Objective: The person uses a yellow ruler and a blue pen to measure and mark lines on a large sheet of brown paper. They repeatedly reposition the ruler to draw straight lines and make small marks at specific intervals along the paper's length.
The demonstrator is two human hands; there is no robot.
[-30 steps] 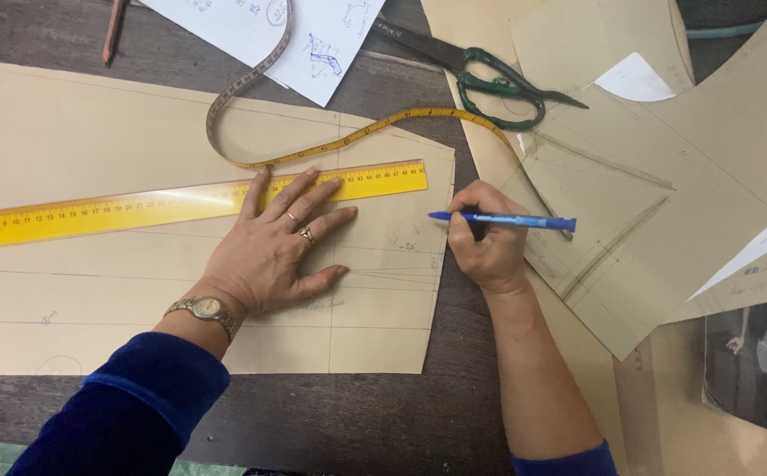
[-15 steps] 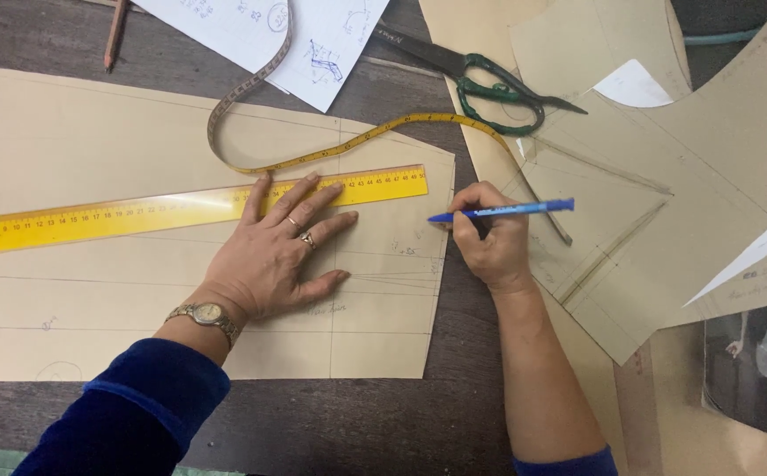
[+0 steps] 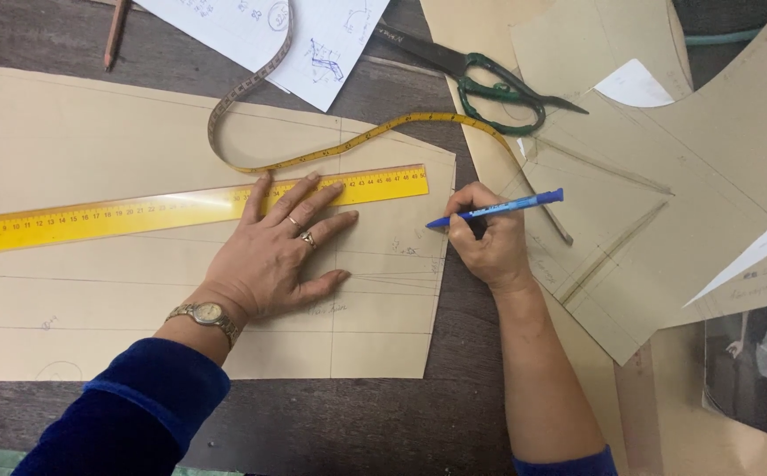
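Observation:
My left hand lies flat with fingers spread on a large tan paper pattern piece, its fingertips pressing on a long yellow ruler. My right hand grips a blue pen, its tip touching the paper near the right edge, just below the ruler's right end. Faint pencil lines run across the pattern under both hands. A wristwatch sits on my left wrist.
A yellow measuring tape curls above the ruler. Green-handled scissors lie at the top. A clear triangular set square rests on more tan pattern pieces at right. White sketched sheets and a pencil lie at the top left.
The pen has tilted, its rear end rising, and its tip has come down to the paper near the ruler's end. My left hand and the ruler have stayed put.

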